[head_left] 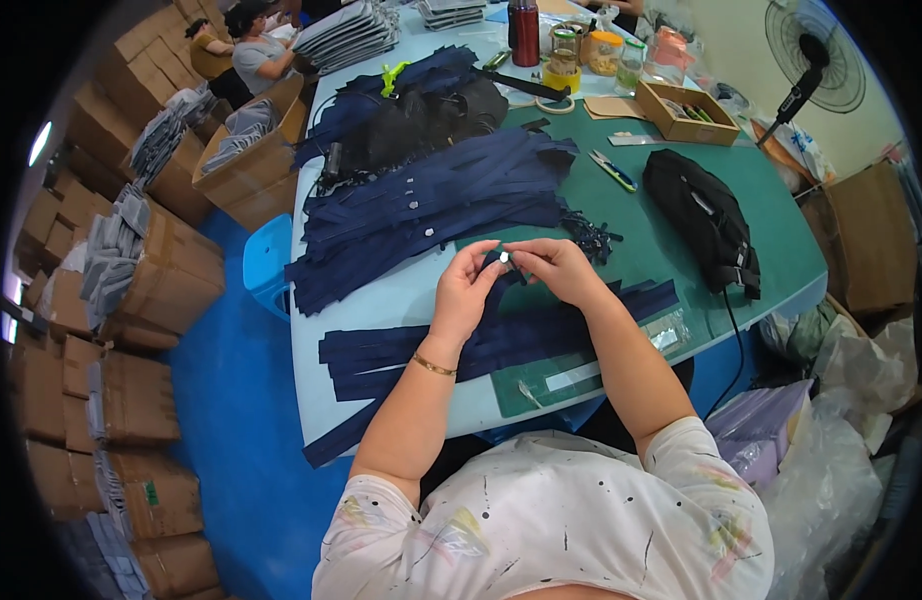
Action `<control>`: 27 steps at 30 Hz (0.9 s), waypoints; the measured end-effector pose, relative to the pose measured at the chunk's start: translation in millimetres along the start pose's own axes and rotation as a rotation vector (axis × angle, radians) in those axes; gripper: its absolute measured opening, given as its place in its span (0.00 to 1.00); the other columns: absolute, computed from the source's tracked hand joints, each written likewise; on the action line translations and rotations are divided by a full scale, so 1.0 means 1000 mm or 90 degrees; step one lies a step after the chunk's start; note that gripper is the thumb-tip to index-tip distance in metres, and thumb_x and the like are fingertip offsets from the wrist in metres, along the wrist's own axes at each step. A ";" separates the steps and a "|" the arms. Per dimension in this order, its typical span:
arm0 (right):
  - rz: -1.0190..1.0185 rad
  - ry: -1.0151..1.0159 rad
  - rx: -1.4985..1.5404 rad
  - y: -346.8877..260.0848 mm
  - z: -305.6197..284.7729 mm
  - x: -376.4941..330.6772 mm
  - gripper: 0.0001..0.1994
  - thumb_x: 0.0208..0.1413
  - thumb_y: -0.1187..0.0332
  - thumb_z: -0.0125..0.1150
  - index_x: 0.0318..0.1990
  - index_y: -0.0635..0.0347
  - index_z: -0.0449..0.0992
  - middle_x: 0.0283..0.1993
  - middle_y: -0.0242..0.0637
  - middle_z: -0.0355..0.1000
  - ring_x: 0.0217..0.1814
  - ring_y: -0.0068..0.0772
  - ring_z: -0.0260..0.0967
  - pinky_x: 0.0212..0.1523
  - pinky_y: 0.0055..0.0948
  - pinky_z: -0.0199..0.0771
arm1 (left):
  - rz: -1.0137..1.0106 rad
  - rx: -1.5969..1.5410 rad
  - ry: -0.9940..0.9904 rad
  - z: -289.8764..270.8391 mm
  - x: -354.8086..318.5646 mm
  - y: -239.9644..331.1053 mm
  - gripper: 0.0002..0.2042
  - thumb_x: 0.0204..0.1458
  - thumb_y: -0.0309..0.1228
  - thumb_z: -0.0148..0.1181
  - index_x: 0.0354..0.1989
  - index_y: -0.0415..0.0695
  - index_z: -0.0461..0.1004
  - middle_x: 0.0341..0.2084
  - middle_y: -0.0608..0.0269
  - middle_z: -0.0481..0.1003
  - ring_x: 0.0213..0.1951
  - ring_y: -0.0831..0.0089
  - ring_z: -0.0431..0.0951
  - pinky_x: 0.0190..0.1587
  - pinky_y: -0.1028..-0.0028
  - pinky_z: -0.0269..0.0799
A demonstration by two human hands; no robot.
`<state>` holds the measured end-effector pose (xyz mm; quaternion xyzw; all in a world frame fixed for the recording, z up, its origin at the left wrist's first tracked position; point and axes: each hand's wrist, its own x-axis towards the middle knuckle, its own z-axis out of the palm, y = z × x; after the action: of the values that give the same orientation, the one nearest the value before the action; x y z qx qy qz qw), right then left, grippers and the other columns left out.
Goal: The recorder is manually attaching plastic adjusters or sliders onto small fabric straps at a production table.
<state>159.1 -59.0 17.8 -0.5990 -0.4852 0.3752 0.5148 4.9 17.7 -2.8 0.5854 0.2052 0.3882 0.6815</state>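
Above the near half of the table, both my hands are closed on a dark navy fabric strip (498, 290). My left hand (466, 285) pinches it from the left, my right hand (559, 268) from the right, fingertips almost meeting. A small shiny whitish piece (504, 257) shows between the fingertips; its exact kind is too small to tell. Beneath my hands lies a flat bundle of navy strips (381, 352). Just beyond, a larger navy strip pile (431, 185) bears several small whitish pieces. A small heap of short black pieces (593, 236) lies beyond my right hand.
Thread snips (615, 172) and a black bag (699, 215) lie on the green mat (581, 130). A wooden box (686, 112), jars and a red flask (523, 32) stand farther back. A blue stool (269, 262) and cardboard cartons (171, 265) are left. Two people sit far left.
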 end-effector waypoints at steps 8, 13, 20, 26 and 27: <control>0.073 -0.082 0.144 0.006 0.001 0.002 0.16 0.58 0.73 0.49 0.54 0.63 0.68 0.42 0.32 0.71 0.35 0.19 0.70 0.33 0.19 0.72 | 0.032 0.062 -0.023 0.002 0.001 0.007 0.10 0.55 0.21 0.52 0.45 0.37 0.71 0.34 0.63 0.74 0.36 0.80 0.74 0.38 0.80 0.71; 0.110 -0.145 0.305 0.011 0.009 0.007 0.10 0.54 0.67 0.59 0.42 0.59 0.73 0.32 0.28 0.72 0.30 0.19 0.70 0.27 0.15 0.67 | 0.028 0.024 -0.016 -0.001 -0.004 0.012 0.10 0.53 0.19 0.53 0.44 0.36 0.72 0.35 0.62 0.75 0.37 0.79 0.74 0.41 0.81 0.69; 0.144 -0.044 0.235 0.020 0.022 0.008 0.07 0.49 0.72 0.64 0.34 0.61 0.73 0.29 0.28 0.72 0.28 0.17 0.69 0.26 0.15 0.68 | 0.113 -0.053 0.306 -0.018 0.006 0.011 0.10 0.52 0.20 0.56 0.43 0.35 0.72 0.35 0.64 0.74 0.38 0.80 0.72 0.44 0.80 0.68; -0.256 0.194 -0.058 -0.008 0.028 -0.002 0.07 0.48 0.77 0.63 0.36 0.63 0.75 0.30 0.28 0.70 0.28 0.15 0.65 0.28 0.16 0.66 | 0.036 -0.043 0.236 -0.023 0.015 0.003 0.10 0.50 0.21 0.59 0.41 0.37 0.73 0.34 0.65 0.74 0.37 0.82 0.72 0.41 0.83 0.66; -0.321 0.194 -0.117 -0.014 0.028 -0.003 0.07 0.49 0.78 0.62 0.37 0.63 0.75 0.31 0.26 0.69 0.30 0.15 0.65 0.30 0.15 0.66 | 0.016 -0.044 0.197 -0.023 0.013 0.003 0.10 0.50 0.22 0.60 0.41 0.38 0.74 0.33 0.66 0.74 0.36 0.82 0.72 0.41 0.83 0.66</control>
<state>128.9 -54.7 25.6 -0.5532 -0.5675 0.0965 0.6021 -4.9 42.8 -3.0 0.4974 0.2869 0.4892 0.6565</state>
